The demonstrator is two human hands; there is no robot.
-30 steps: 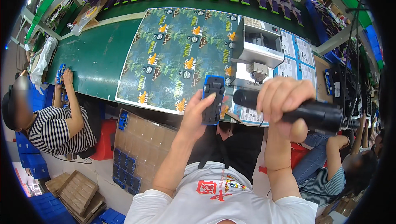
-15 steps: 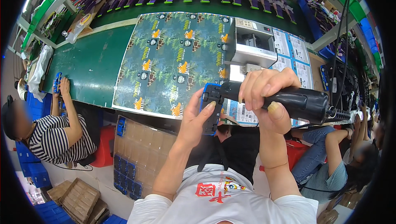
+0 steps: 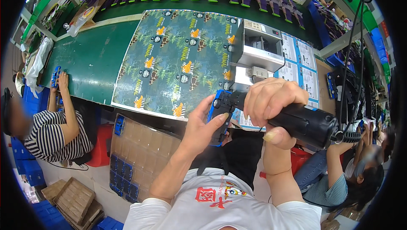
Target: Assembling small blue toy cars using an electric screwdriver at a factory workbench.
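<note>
My left hand (image 3: 200,126) is closed round a blue toy car (image 3: 221,122) turned so its black underside faces up, the thumb pressed on that underside. In my right hand (image 3: 274,103) is a black electric screwdriver (image 3: 308,125), the fingers wrapped over its body and the thumb below. Its front end meets the upper part of the car's underside. The exact contact of the tip is too dark to make out. Both hands are held in front of the table's near edge.
A metal machine (image 3: 260,45) stands beyond my right hand, by a patterned sheet (image 3: 178,66) on the green table (image 3: 91,66). A cardboard tray (image 3: 144,145) with blue cars lies at lower left. Co-workers sit on both sides; a cable (image 3: 349,52) hangs at right.
The screwdriver's rear end has dipped toward me, while its front stays on the car. My hands and the car sit slightly lower in view. The view has shifted a little.
</note>
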